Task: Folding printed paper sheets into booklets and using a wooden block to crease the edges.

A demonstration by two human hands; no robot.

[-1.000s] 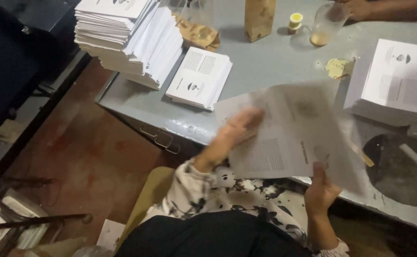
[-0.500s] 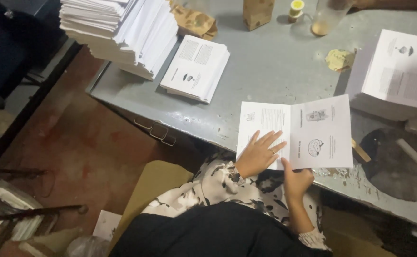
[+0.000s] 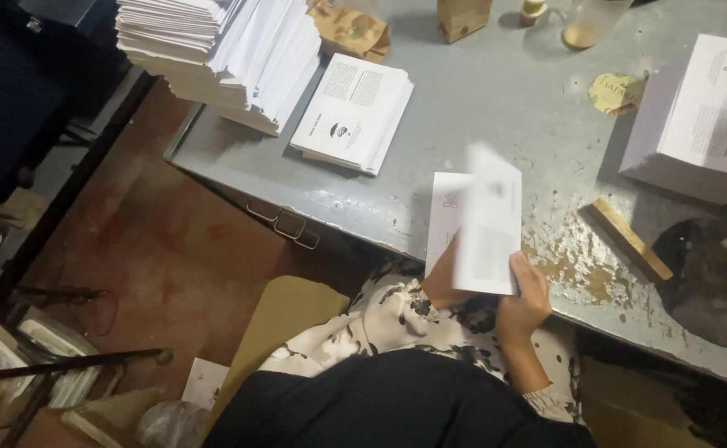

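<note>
Two hands are seen from the head camera at the near edge of a grey metal table [image 3: 496, 108]. A folded sheet of printed paper [image 3: 486, 220] is held between them, half closed, with its right leaf raised and blurred. The right hand [image 3: 525, 299] is closed on the sheet's lower right corner, its fingers curled over the edge. The left hand [image 3: 440, 278] is mostly hidden behind the left leaf; it is pressed against the paper from below, but whether its fingers are closed on it cannot be told. The sheet is kept just above the table's near rim, over a patch of flaked paint.

A small pile of folded leaflets [image 3: 352, 112] is laid further off and to the left, and a tall stack of white sheets [image 3: 214, 50] is set beyond it at the far left corner. Another stack of printed sheets [image 3: 704, 116] is placed at the right. A wooden block [image 3: 629, 239] is laid just right of the held sheet. A paper bag [image 3: 463, 17] and a glass jar [image 3: 592, 21] are stood at the far edge.
</note>
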